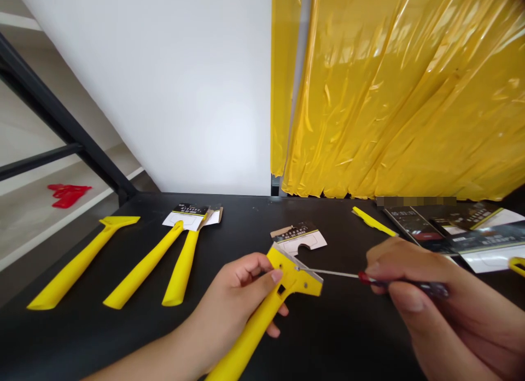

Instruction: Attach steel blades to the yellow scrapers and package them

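Observation:
My left hand (246, 293) is closed around a yellow scraper (262, 321) just below its wide head, thumb on the face. A metal blade edge shows along the top of that head. In my right hand (435, 299) is a thin screwdriver (336, 273) with a dark red handle, pinched between thumb and fingers. Its shaft points left, and the tip meets the scraper head near a small screw hole. Behind the head lies a printed cardboard sleeve (305, 241) with a round notch.
Three more yellow scrapers lie at left, one bare (77, 266) and two with card sleeves (188, 216). At right are a phone-like timer (414, 225), a yellow strip (374, 221) and printed packaging (488, 244). Yellow film (402, 97) hangs behind the black table (229, 211).

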The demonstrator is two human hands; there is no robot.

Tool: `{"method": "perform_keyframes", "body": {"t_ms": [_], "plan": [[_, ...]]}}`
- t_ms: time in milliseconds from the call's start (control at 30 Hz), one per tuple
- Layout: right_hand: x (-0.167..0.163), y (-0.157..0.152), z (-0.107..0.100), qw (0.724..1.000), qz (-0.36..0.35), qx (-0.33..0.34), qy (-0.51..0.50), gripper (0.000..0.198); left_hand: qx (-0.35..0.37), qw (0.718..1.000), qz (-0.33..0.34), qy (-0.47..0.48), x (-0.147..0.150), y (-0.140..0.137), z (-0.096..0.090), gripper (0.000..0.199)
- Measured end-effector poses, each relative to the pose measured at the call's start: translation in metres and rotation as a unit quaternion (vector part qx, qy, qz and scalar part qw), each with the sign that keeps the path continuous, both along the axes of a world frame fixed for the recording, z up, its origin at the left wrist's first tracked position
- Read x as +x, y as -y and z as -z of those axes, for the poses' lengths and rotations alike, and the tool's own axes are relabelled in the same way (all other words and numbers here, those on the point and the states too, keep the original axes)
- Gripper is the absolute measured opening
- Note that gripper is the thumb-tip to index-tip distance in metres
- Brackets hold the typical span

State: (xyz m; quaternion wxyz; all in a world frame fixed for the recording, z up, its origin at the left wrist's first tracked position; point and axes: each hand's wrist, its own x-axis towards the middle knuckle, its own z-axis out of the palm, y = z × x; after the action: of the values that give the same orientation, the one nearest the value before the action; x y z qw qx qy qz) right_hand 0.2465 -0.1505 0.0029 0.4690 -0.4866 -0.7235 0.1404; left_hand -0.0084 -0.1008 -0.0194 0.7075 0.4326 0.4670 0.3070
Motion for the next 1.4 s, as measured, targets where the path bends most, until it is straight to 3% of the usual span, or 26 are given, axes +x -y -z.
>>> {"method": "perform_keyframes", "body": {"t_ms": [100,333,800,933,1067,1233,1400], "plan": [[-0.004,-0.002,0.001,0.998,-0.038,0.044,0.018,0.021,-0.007,1.000,0.018,0.006,0.002,0.003,0.003,0.030],[-0.014,-0.013,-0.003,0.995,-0.073,0.056,0.033,0.010,-0.016,0.999,0.016,0.025,0.001,0.004,0.006,0.029],[-0.016,-0.012,-0.007,0.985,-0.146,0.075,0.055,0.017,-0.002,1.000,0.011,-0.003,0.003,0.003,0.005,0.030],[-0.015,-0.010,-0.003,0.986,-0.115,0.100,0.068,0.016,0.004,1.000,0.010,-0.013,0.003,0.004,0.005,0.030],[-0.017,-0.009,-0.001,0.970,-0.098,0.141,0.171,0.021,0.008,1.000,0.001,-0.021,0.002,0.003,0.004,0.030],[-0.022,-0.009,0.003,0.951,-0.044,0.147,0.270,0.010,0.016,0.999,-0.017,-0.042,0.000,-0.001,0.003,0.030],[-0.025,-0.011,0.002,0.943,-0.016,0.142,0.302,0.020,0.028,0.998,-0.025,-0.056,0.000,-0.002,0.004,0.031]]}}
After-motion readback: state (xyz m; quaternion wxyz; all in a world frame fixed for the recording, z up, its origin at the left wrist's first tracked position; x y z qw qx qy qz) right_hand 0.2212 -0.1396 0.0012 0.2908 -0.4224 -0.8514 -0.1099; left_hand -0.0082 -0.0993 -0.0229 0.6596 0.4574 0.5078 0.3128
